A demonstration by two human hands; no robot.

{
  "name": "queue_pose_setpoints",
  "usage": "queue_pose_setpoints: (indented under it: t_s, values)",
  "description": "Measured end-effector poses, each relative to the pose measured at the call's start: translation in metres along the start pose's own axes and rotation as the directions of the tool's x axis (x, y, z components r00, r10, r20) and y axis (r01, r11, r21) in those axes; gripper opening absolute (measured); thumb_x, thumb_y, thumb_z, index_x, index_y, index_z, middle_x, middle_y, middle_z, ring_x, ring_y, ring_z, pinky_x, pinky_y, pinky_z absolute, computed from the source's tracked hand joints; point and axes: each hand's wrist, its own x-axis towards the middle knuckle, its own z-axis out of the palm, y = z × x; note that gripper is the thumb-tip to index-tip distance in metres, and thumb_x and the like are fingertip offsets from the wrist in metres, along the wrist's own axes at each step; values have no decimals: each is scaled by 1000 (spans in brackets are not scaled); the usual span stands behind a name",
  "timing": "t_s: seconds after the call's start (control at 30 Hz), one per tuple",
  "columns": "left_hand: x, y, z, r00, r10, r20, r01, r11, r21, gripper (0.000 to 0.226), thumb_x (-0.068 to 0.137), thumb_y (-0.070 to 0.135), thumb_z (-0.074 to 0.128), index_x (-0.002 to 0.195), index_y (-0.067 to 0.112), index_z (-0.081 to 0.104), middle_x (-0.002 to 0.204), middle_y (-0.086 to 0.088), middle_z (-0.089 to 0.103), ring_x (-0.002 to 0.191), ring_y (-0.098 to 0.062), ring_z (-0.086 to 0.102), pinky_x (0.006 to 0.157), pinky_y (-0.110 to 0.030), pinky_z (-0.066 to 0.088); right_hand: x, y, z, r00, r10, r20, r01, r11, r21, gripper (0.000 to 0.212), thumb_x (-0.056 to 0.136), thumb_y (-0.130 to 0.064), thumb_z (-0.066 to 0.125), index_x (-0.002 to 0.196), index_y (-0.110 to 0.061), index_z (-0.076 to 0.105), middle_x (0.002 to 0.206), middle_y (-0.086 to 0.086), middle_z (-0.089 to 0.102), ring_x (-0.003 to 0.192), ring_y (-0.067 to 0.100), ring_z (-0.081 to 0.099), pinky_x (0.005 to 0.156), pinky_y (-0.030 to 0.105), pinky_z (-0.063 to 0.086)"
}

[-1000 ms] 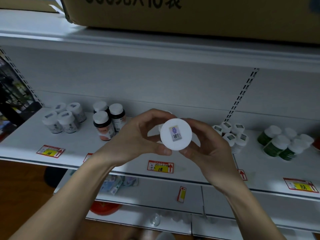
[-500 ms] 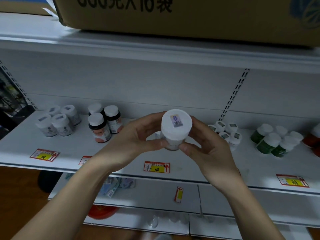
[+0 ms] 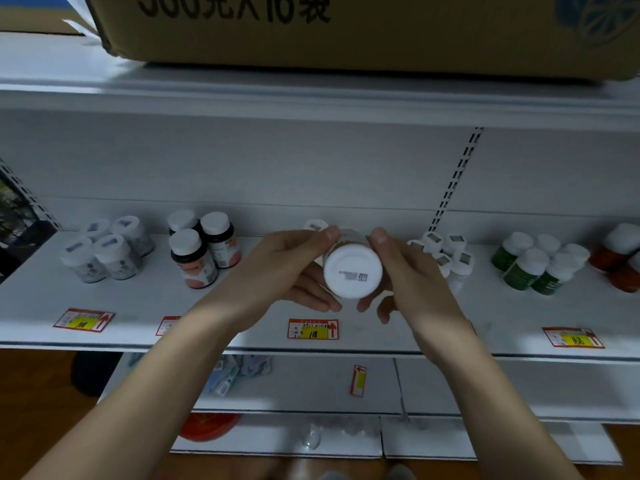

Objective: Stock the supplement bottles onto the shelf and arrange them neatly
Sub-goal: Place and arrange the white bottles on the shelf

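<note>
hidden stuff: the body of the bottle (image 3: 352, 270) is mostly covered by both hands, so I only get its flat white end with a small printed code facing me; can't say for sure whether that's the cap or the base. There's another white cap (image 3: 315, 224) peeking out right behind the left hand's fingertips, the rest of it is blocked.
cut off: the cardboard box (image 3: 346, 29) up top runs out of frame, its print is chopped. The red bottles (image 3: 621, 258) at the far right are sliced by the edge too.
blurry: the price tags (image 3: 313, 329) are readable-ish, "118" on the middle one. Labels on the bottles are mush.
shelf: white metal shelf (image 3: 242, 327), pretty dim. On it, left to right: a cluster of grey bottles (image 3: 104, 251), three dark bottles (image 3: 201, 251), some small white bottles (image 3: 446, 254), and green bottles (image 3: 533, 265).
below: a lower shelf (image 3: 304, 386) with some packets lying on it, plus brown floor.
left hand (image 3: 287, 271): fingers wrapped round the left side of the bottle, gripping it.
right hand (image 3: 412, 278): fingers curled round the right side, also gripping.
where the bottle is: held up in the air between both hands, tipped toward me, above the front-middle of the shelf, not touching it.
</note>
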Motion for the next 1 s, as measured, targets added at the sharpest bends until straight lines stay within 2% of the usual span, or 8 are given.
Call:
queue_pose_setpoints:
  t_s: [0.1, 0.37, 0.5, 0.57, 0.63, 0.73, 0.87, 1.0]
  values:
    - [3, 2, -1, 997, -80, 18, 80, 997, 10, 60, 81, 58, 54, 106, 6, 68, 78, -24, 74, 67, -32, 74, 58, -30, 60, 1, -3, 6, 996, 91, -25, -91, 996, 15, 52, 95, -59, 39, 85, -19, 71, 62, 12, 70, 48, 20, 59, 42, 25, 37]
    - [5, 3, -11, 990, -134, 49, 132, 991, 36, 60, 85, 58, 54, 105, 2, 68, 76, -25, 73, 64, -31, 73, 54, -28, 59, -1, -5, 13, 986, 160, -54, -160, 987, -2, 56, 97, -58, 39, 79, -17, 71, 57, 12, 67, 44, 20, 55, 44, 26, 35]
    - [5, 3, -16, 992, -92, 81, 88, 995, 55, 54, 83, 55, 55, 113, 12, 68, 84, -22, 75, 72, -34, 75, 60, -29, 60, -2, -5, 14, 993, 113, -45, -113, 994, -3, 44, 99, -48, 44, 88, -17, 72, 65, 8, 71, 53, 19, 62, 47, 29, 41]
    - [5, 4, -20, 992, -62, 114, 56, 997, 57, 50, 85, 50, 58, 127, 24, 63, 92, -20, 76, 79, -36, 75, 64, -31, 61, -3, -3, 11, 998, 46, -32, -47, 998, -35, 31, 99, -42, 46, 104, -24, 71, 75, 2, 74, 61, 15, 66, 49, 32, 47]
    - [7, 4, -25, 989, -48, 143, 41, 998, 51, 57, 84, 42, 62, 140, 37, 50, 99, -17, 76, 83, -37, 75, 69, -34, 62, -3, 0, 7, 1000, -4, -4, 4, 998, -59, 26, 98, -39, 50, 121, -34, 61, 84, -4, 74, 70, 9, 68, 53, 31, 53]
    - [9, 1, -30, 987, -41, 158, 35, 998, 45, 78, 78, 34, 69, 147, 47, 35, 107, -13, 76, 91, -35, 75, 75, -37, 62, -3, 8, 3, 998, -36, 49, 38, 998, -42, 33, 95, -33, 57, 125, -44, 49, 92, 0, 75, 82, 11, 70, 61, 30, 59]
    - [13, -6, -35, 984, -14, 177, 4, 999, 53, 85, 79, 19, 72, 146, 49, 30, 115, -5, 75, 103, -26, 73, 79, -38, 62, -2, 18, 1, 993, -95, 75, 94, 995, 20, 42, 93, -17, 65, 123, -43, 53, 103, -3, 74, 93, 12, 71, 74, 32, 61]
    - [14, -14, -37, 982, 41, 184, -60, 993, 99, 74, 82, 2, 74, 143, 35, 49, 125, 1, 70, 110, -21, 70, 87, -38, 60, 0, 29, -1, 983, -142, 120, 148, 988, -42, 53, 90, -7, 69, 128, -42, 54, 119, -16, 69, 112, 4, 64, 93, 27, 54]
